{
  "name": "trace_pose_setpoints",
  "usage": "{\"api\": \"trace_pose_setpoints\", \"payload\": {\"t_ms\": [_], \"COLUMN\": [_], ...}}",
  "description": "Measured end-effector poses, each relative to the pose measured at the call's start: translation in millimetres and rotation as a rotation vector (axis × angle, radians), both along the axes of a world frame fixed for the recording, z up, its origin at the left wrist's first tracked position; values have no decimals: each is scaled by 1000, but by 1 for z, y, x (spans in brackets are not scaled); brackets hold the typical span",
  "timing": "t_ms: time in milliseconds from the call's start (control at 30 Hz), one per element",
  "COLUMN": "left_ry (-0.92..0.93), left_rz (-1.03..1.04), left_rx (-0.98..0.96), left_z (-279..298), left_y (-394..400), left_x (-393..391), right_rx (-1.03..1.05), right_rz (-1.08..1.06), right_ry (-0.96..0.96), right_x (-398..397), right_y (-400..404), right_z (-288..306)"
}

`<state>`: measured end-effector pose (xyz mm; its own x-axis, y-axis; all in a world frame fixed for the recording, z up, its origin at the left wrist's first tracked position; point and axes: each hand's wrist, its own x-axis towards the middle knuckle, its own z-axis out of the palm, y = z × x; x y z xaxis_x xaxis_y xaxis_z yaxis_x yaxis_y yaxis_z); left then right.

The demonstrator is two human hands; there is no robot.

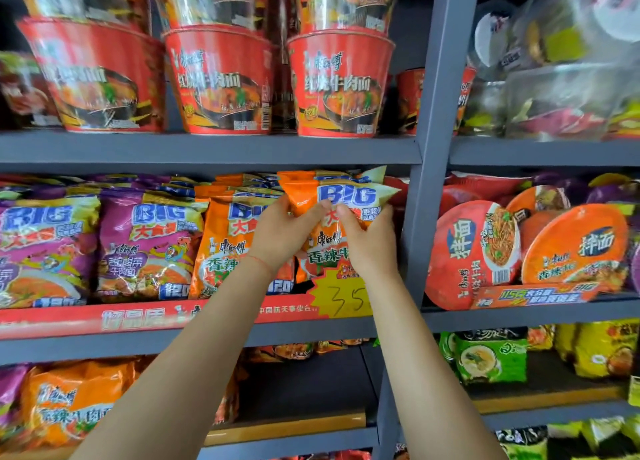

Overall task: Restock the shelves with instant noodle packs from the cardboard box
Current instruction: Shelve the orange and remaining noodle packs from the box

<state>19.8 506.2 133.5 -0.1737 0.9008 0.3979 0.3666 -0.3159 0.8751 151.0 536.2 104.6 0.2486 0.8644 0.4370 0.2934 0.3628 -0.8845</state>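
Observation:
Both my hands are up at the middle shelf (207,335), on an orange instant noodle pack (349,196) standing at the right end of its row, against the grey upright (426,217). My left hand (287,234) grips the pack's left side, thumb across its front. My right hand (370,241) grips its right side, thumb pressed on the front below the blue "BIG" print. More orange packs (228,238) stand just left of it, and purple packs (145,238) fill the row further left. The cardboard box is out of view.
Red noodle cups (221,82) are stacked on the shelf above. Round bowl noodles (474,252) lean in the right bay. Below, orange packs (69,407) sit at the left beside a dark gap (311,383), and green packs (485,355) lie lower right. A yellow price tag (343,297) hangs at the shelf edge.

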Motion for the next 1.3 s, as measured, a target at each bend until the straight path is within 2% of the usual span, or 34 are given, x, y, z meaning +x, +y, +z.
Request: {"api": "trace_pose_setpoints", "payload": {"t_ms": [100,233,333,400,500,600,733,900,1133,1233,1300], "left_ry": [214,569,751,922,1167,1322,1537,1583,1569,1535,1449], "left_rz": [112,397,393,339,301,253,234,239,244,226,214], "left_rx": [111,319,343,312,172,48,-32,47,287,329,345], "left_z": [-9,-31,-40,-43,-37,-30,-22,-24,-32,-36,-38], "left_y": [12,23,21,19,11,8,10,18,25,22,17], "left_x": [-7,-29,-48,-64,-86,-98,-102,-99,-105,-109,-113], "right_rx": [-105,-218,-201,-98,68,-49,-259,-313,-140,-180,-160], "right_rz": [-4,27,-16,-120,-245,-195,-66,-7,-77,-60,-98], "right_ry": [36,-22,-138,-302,-679,-1051,-1234,-1251,-1147,-1136,-1140], "right_x": [0,1,-1,-3,-5,-6,-7,-13,-11,-7,-9], "right_y": [14,21,21,11,-10,-19,-13,2,7,5,0], "right_z": [1,4,6,7,10,20,36,42,31,28,31]}}
